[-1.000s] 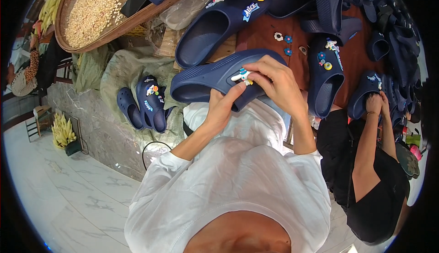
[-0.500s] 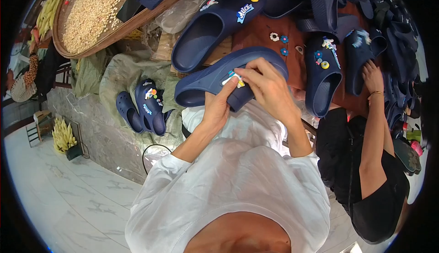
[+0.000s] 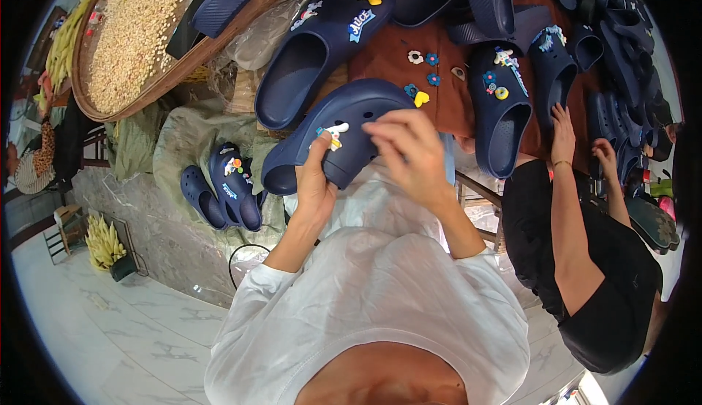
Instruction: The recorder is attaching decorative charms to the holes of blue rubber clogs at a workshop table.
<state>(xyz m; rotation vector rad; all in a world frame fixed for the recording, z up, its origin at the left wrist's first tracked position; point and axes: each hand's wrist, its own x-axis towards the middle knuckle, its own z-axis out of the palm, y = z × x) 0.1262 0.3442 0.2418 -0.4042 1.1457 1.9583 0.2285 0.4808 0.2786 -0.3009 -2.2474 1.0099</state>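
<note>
My left hand (image 3: 316,189) grips a dark blue clog (image 3: 358,100), held tilted above my lap. Its thumb presses on a white cartoon figure charm (image 3: 336,136) with a yellow part, set on the clog's upper. Beside the charm, open holes show in the clog. My right hand (image 3: 415,158) hovers over the toe side, its bent fingers apart and slightly blurred, with nothing visible between them. Just past the clog, on brown cloth (image 3: 369,61), lie blue flower charms (image 3: 433,60), a white flower charm (image 3: 415,57) and a yellow heart-shaped charm (image 3: 422,98).
A large decorated clog (image 3: 292,76) lies beyond mine; another decorated clog (image 3: 503,112) is to the right. A co-worker's hand (image 3: 561,134) touches a clog there. More clogs pile up behind. At left are a decorated pair (image 3: 234,185) and a grain tray (image 3: 139,106).
My right hand has come off the charm and opened. The clog has turned in my left hand, showing its holed upper. The co-worker's second hand has come into view.
</note>
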